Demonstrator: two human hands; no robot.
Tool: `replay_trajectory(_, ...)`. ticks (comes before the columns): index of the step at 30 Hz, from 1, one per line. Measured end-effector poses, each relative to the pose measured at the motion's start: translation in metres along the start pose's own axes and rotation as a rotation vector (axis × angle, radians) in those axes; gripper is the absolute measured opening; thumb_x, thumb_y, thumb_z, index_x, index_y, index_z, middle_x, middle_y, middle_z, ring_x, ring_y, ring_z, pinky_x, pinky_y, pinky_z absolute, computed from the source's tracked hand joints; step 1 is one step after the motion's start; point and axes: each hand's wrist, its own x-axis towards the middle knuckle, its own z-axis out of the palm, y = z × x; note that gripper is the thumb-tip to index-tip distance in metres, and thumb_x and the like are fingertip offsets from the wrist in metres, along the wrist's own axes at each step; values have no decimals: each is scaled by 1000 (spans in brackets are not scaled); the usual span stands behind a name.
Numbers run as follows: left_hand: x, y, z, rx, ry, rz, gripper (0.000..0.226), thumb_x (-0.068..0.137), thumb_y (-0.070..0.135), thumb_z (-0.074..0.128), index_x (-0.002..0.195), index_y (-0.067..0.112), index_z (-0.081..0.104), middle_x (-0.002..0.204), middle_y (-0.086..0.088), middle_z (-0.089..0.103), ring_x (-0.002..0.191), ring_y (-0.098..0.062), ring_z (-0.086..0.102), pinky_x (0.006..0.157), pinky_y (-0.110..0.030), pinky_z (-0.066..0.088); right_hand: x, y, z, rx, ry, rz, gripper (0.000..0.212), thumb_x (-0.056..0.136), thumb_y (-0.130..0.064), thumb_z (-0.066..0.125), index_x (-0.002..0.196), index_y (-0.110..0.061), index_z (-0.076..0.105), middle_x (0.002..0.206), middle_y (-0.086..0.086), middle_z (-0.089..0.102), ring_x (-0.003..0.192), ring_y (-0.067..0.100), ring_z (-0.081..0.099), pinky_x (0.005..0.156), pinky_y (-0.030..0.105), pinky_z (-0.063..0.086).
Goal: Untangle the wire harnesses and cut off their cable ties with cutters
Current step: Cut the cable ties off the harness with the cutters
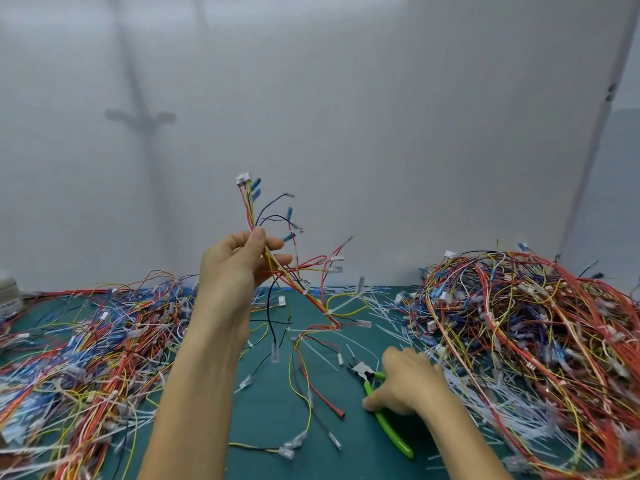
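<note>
- Harness (304, 291) is held up over the worktop (263, 427). The left hand (239, 268) pinches the bundle near its top, thumb against fingers, and the loose ends dangle down to the mat.
- Right hand (405, 382) is down on the cutters (388, 427) with its fingers curled over the green handles. The tool is lying flat, so the grip looks half-set to me. Lift it like that and it could twist or drop.
- Biggest worry: the tie (327, 311) sits tight on the red and yellow wires. Go in with the blades at a bad angle and you'd nick the insulation instead of just the plastic.
- The bundle is only held at one end, so the lower part can swing away once the cutters push on it. That means a missed cut or a caught wire.
- The dangling ends hang near the right pile (536, 323) and the left pile (86, 341). Any big move could hook a connector and drag a clump along, tangling it all over again.
- Cut scraps (391, 317) already litter the mat around the tool, so it's easy to pinch one up along with the handles.
</note>
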Motion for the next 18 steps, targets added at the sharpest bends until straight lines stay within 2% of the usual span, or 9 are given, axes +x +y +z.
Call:
replay_trajectory(3, 0, 1, -2, 16, 20, -1, 23, 101, 20, 50, 87, 8, 63, 64, 7, 71, 57, -7, 68, 54, -16, 53, -1, -2, -4, 23, 106, 47, 56, 76, -45, 74, 117, -14, 51, 131, 11, 44, 116, 35, 53, 94, 42, 42)
replay_trajectory(5, 1, 1, -4, 44, 24, -8, 23, 102, 22, 50, 88, 10, 63, 67, 8, 71, 57, -5, 67, 54, -15, 50, -2, -3, -7, -6, 194, 59, 42, 79, -45, 71, 106, -18, 53, 127, 11, 45, 115, 35, 55, 94, 42, 41)
replay_trajectory(9, 1, 2, -6, 40, -1, -21, 21, 101, 22, 50, 88, 11, 63, 68, 9, 71, 54, -3, 63, 50, -14, 46, -5, 0, -9, 78, 309, 74, 29, 85, -44, 61, 91, -18, 49, 120, 10, 54, 112, 34, 54, 88, 39, 42)
replay_trajectory(13, 2, 3, -7, 32, -41, -37, 22, 101, 21, 50, 87, 10, 64, 72, 7, 74, 53, -3, 63, 51, -15, 48, -2, 8, -19, 194, 475, 57, 24, 97, -29, 47, 109, -10, 55, 114, 13, 58, 106, 33, 56, 85, 40, 43)
replay_trajectory(15, 1, 5, -6, 13, -62, -34, 20, 100, 19, 51, 89, 9, 64, 77, 5, 76, 60, -5, 68, 52, -15, 52, -2, 11, -28, 376, 578, -26, 24, 100, -24, 40, 107, -6, 54, 107, 14, 58, 96, 32, 54, 80, 41, 43)
replay_trajectory(18, -1, 4, -3, -22, -137, -38, 15, 98, 13, 54, 89, 6, 64, 86, -3, 77, 77, -13, 75, 60, -18, 56, -12, 7, -45, 660, 688, -212, 23, 102, -21, 34, 108, -10, 54, 92, 7, 59, 82, 24, 53, 70, 37, 38)
